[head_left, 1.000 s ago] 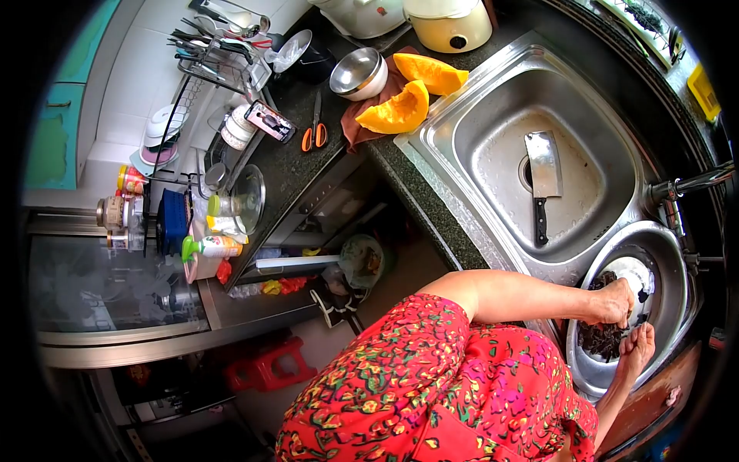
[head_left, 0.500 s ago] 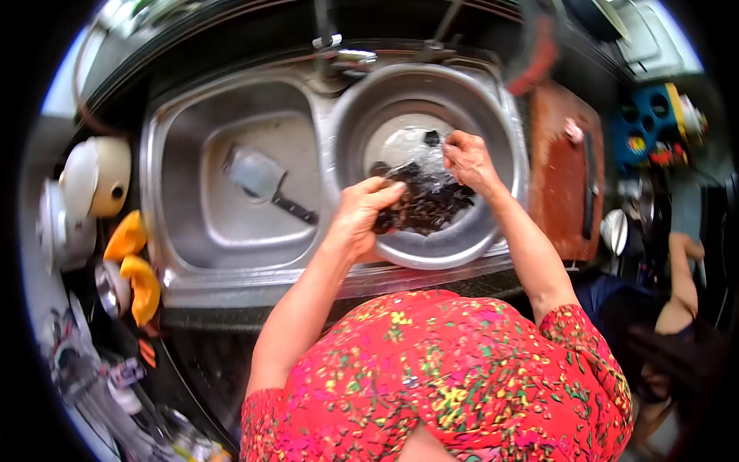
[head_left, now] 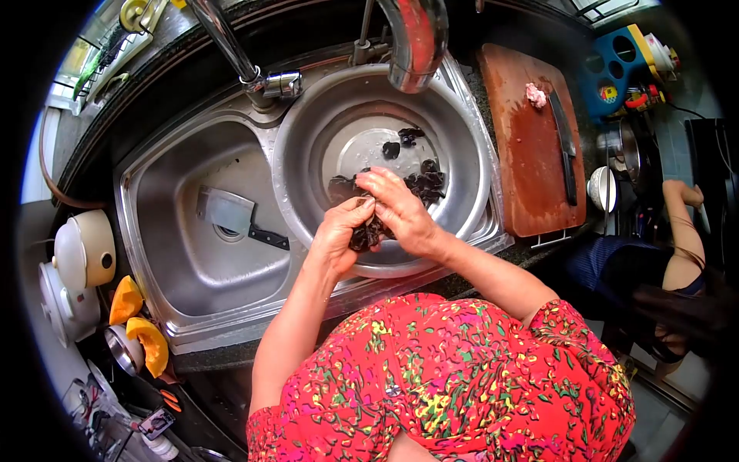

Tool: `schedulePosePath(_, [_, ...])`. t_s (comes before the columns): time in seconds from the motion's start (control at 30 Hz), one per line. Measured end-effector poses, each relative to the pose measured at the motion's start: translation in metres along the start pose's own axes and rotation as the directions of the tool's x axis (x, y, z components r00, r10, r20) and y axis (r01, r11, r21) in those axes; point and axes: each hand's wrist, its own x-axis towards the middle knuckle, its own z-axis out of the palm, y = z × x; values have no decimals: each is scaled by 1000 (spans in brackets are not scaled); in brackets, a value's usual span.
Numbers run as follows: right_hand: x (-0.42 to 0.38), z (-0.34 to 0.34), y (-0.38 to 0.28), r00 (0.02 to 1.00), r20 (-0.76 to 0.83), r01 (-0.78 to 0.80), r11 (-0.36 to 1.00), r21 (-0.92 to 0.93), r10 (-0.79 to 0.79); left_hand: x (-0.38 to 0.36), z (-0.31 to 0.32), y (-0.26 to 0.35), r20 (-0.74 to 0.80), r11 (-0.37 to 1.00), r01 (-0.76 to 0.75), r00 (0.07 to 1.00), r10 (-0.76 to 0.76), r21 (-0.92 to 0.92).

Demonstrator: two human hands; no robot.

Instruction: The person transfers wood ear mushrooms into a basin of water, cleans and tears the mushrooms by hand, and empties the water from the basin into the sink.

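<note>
Both hands meet over the near side of a steel basin point(head_left: 462, 146). The left hand point(head_left: 341, 231) and the right hand point(head_left: 400, 208) together pinch a clump of dark fungus point(head_left: 368, 233) between their fingertips. More dark pieces point(head_left: 427, 181) lie in the basin just beyond the right hand. A cleaver point(head_left: 231, 215) rests in the sink point(head_left: 162, 254) left of the left hand. A cutting board point(head_left: 527, 154) sits on the counter, right of the right hand.

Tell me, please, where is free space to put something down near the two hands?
Free: the left sink floor around the cleaver, and the cutting board below the pink piece, beside the knife. Crowded: the metal basin, where left hand and right hand hold dark fungus.
</note>
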Motion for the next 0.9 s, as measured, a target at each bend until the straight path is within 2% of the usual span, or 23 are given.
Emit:
schedulePosePath(0.03, [5,-7,3,997,75,-37,992,121,28,1,-4,0,-2,1000,-5,1000,5,-16])
schedulePosePath(0.07, [8,-14,0,885,328,-465,659,591,331,2,-7,0,-5,999,-12,1000,11,-33])
schedulePosePath(0.13, [26,-32,19,864,368,-491,741,459,344,1,-5,7,-59,999,-15,998,12,-51])
schedulePosePath(0.17, [37,-36,27,881,223,-462,859,219,417,0,-5,9,-62,998,-16,998,12,-53])
schedulePosePath(0.2, [47,-38,35,896,59,-437,898,-44,439,-2,-4,11,-64,998,-15,998,12,-53])
schedulePosePath(0.23, [55,-35,46,897,63,-435,900,-42,437,-5,0,13,-82,999,-33,996,31,-27])
schedulePosePath(0.27, [60,-27,60,932,-37,-352,875,-332,361,-4,0,15,-86,999,-37,996,35,-28])
schedulePosePath(0.3, [59,-17,71,960,-106,-271,757,-594,261,-4,-1,14,-93,999,-42,995,42,-4])
schedulePosePath(0.33, [53,-6,77,959,-101,-272,760,-590,264,-5,-2,14,-100,999,-45,994,47,22])
schedulePosePath(0.4, [47,9,83,962,249,19,888,-460,109,-8,-6,17,-92,997,-71,993,70,-7])
schedulePosePath(0.47, [47,6,79,960,268,31,920,-391,81,-13,-11,19,-107,988,-146,984,139,-55])
schedulePosePath(0.53, [52,-3,80,938,-32,-307,785,-538,345,-15,-12,20,-92,985,-157,984,151,-65])
schedulePosePath(0.57, [51,-3,85,977,-91,-203,724,-659,191,-14,-10,21,-111,984,-179,978,176,-19])
schedulePosePath(0.6, [49,-5,85,977,-93,-206,724,-658,193,-13,-9,22,-126,979,-202,971,204,30])
schedulePosePath(0.63, [52,-11,74,884,64,-441,871,-216,463,-12,-10,23,-128,981,-187,973,193,57])
schedulePosePath(0.67, [55,-18,63,742,331,-662,714,228,583,-11,-9,23,-126,980,-189,973,195,57])
schedulePosePath(0.7, [54,-23,53,768,283,-638,648,416,574,-10,-9,24,-144,984,-164,974,173,74])
schedulePosePath(0.73, [56,-30,52,768,286,-638,647,417,573,-9,-9,23,-163,986,-138,975,151,89])
schedulePosePath(0.8, [52,-35,41,753,327,-633,496,594,570,-5,-9,20,-155,985,-128,977,146,119])
schedulePosePath(0.83, [50,-36,34,755,324,-631,498,594,570,-2,-8,19,-144,981,-120,979,142,150])
schedulePosePath(0.9, [44,-36,19,760,367,-605,379,700,536,-1,-1,19,-142,979,-107,981,133,173])
